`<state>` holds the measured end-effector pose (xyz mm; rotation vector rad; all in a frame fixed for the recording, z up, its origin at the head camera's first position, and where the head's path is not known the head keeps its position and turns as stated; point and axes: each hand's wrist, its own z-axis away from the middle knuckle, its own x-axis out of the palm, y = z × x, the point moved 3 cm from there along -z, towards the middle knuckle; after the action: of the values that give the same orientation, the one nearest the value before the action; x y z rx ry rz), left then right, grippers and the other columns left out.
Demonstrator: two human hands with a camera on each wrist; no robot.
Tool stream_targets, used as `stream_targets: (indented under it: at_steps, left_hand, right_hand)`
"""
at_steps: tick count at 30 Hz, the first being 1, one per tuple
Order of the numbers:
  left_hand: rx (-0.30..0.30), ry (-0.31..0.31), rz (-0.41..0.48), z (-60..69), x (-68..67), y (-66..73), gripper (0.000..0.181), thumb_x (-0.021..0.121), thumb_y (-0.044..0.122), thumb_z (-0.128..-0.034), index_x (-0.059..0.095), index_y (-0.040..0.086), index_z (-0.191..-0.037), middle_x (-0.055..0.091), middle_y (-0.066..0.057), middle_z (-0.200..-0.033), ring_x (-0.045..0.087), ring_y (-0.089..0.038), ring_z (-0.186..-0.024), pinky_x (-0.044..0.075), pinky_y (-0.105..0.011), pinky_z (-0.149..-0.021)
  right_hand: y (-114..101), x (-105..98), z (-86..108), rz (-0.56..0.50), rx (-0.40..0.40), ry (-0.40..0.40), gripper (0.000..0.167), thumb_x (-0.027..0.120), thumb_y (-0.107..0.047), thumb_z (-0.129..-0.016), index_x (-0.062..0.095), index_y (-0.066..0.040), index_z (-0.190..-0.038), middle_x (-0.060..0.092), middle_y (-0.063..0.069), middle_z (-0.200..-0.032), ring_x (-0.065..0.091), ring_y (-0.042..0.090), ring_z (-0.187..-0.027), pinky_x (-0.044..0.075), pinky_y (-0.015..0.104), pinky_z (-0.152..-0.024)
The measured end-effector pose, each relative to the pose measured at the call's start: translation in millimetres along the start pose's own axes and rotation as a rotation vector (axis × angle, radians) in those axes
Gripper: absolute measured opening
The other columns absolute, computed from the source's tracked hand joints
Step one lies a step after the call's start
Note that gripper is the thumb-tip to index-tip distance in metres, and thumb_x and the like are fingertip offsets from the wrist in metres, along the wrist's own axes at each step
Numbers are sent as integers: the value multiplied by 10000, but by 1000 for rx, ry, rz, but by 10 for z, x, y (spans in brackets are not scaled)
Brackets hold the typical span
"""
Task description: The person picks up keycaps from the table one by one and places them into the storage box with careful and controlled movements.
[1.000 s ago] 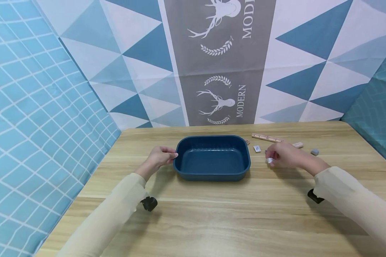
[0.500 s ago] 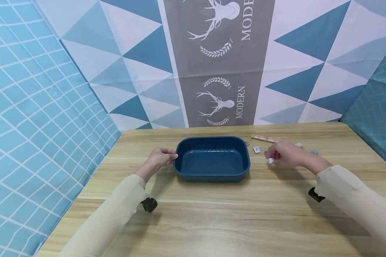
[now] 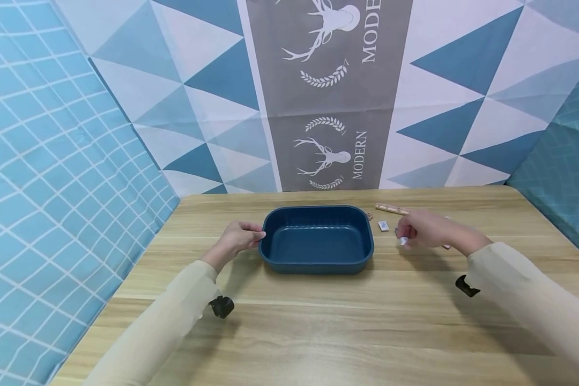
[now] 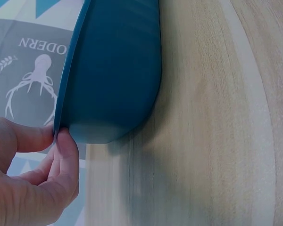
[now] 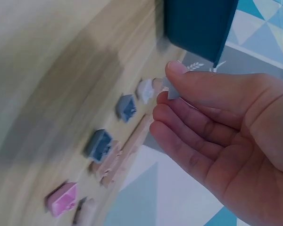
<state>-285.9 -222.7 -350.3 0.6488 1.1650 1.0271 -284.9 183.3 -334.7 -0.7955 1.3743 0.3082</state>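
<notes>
Item 1: right hand (image 3: 422, 229). Thumb and forefinger pinch a small whitish piece (image 3: 403, 241); the other fingers curve inward beneath. The piece looks clear of the desk (image 3: 318, 327), right of the tub, outside it.

Item 2: left hand (image 3: 236, 237). Thumb and fingers grip the rim of the dark blue tub (image 3: 318, 269) at its left end; tub upright on the desk.

Recent change, as I watch: slight. Against half a second ago, the right cuff (image 3: 484, 262) sits a touch nearer the tub; the pinch and the left grip match. Bearing on the work, in my judgement: the piece is secured but not set down, and the tub is being steadied.

Items 3 onward, near the right hand: one white tile (image 3: 383, 226), just beside the tub; two blue-grey blocks, one nearer the tile (image 5: 126, 108), one farther (image 5: 99, 145); one pink block (image 5: 62, 199); one pale block (image 5: 86, 212), blurred; one long pinkish strip (image 3: 391, 208), behind the tile.

Outermost: patterned backdrop (image 3: 338, 96), deer heads and triangles; blue gridded cloth (image 3: 62, 161), left.
</notes>
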Motion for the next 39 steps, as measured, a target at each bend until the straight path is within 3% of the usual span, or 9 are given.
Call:
stream_targets:
  at_steps: [15, 27, 39]
  left_hand:
    - [4, 2, 16, 3, -11, -28, 285, 639, 57, -908, 603, -80, -1156, 609, -93, -1009, 621, -79, -756, 590, -221, -786]
    - [-7, 10, -14, -12, 2, -30, 279, 638, 81, -914, 616, -55, -1156, 618, -129, -1100, 631, -112, -833, 571, -315, -916]
    - [-16, 9, 6, -24, -15, -28, 271, 634, 68, -913, 608, -59, -1152, 600, -122, -1081, 626, -114, -822, 586, -258, -850]
  right_hand:
    - [-89, -76, -67, -24, 6, -42, 132, 763, 7, -756, 670, -63, -819, 627, -21, -738, 515, 57, -662, 480, 182, -578]
    - [-153, -125, -125, -17, 15, -69, 116, 749, -3, -781, 689, -42, -872, 645, -5, -773, 534, 69, -690, 495, 198, -598]
    - [-189, -197, -184, -4, 25, -78, 135, 759, -24, -786, 688, -62, -894, 648, 3, -804, 543, 82, -711, 520, 221, -634]
